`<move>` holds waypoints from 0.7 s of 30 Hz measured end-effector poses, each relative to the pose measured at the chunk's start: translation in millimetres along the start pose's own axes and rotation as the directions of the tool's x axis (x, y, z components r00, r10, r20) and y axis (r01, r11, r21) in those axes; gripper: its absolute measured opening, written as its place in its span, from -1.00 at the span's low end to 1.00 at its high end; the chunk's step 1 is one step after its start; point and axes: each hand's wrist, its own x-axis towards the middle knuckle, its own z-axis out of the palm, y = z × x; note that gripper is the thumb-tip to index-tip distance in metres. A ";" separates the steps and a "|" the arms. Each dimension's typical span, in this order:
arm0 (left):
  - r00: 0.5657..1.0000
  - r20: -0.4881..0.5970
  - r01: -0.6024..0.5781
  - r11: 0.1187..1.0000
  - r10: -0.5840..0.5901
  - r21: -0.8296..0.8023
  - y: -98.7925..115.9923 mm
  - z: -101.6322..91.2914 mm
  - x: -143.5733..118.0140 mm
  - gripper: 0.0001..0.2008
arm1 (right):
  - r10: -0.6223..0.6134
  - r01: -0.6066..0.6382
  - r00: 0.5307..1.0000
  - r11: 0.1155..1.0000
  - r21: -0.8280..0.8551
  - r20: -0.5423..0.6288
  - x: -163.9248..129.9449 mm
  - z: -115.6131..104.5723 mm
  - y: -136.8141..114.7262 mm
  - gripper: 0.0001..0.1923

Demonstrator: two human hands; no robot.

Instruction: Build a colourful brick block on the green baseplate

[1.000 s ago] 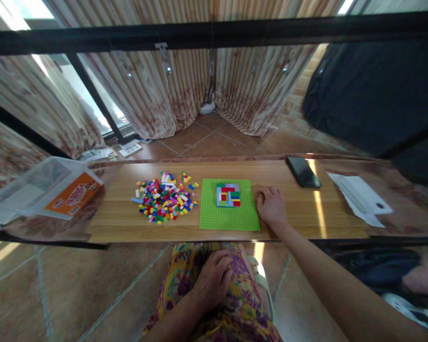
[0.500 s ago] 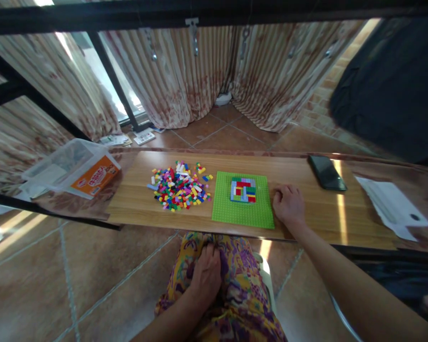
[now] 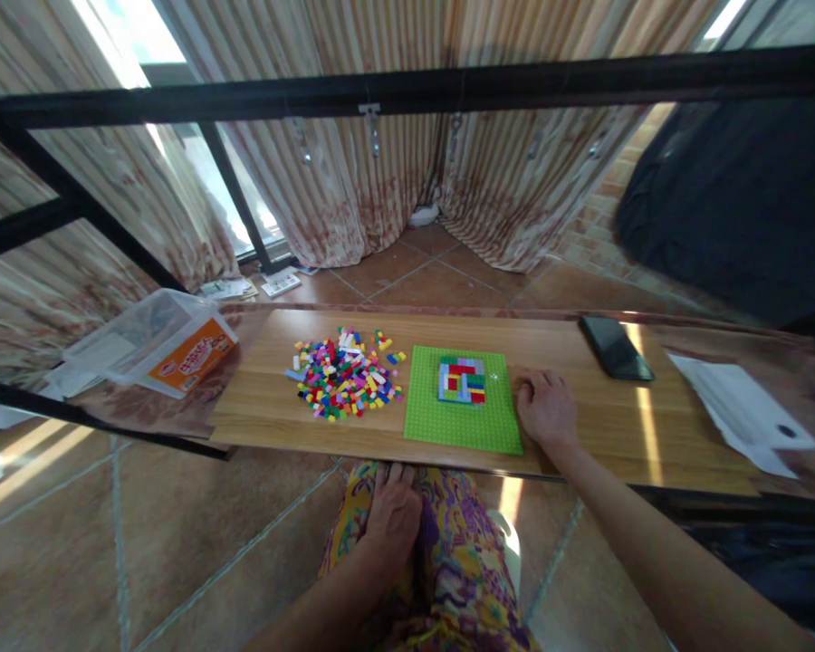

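Nearest us, our left hand (image 3: pixel 394 509) lies flat and empty on our patterned lap, below the desk (image 3: pixel 584 435) edge. Our right hand (image 3: pixel 547 409) rests loosely curled on the desk, holding nothing, touching the right edge of the green baseplate (image 3: pixel 462 417). A small block of bricks (image 3: pixel 462 380) sits on the plate. Left of it lies the loose brick pile (image 3: pixel 345 378); farther right, a phone (image 3: pixel 615 348).
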 end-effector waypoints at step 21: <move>0.948 -0.204 -0.088 0.416 -0.244 -0.905 14.9 -72.8 43.5 -0.91 | -0.005 0.005 1.000 1.000 -0.012 0.010 0.7 -0.8 -2.8 -0.77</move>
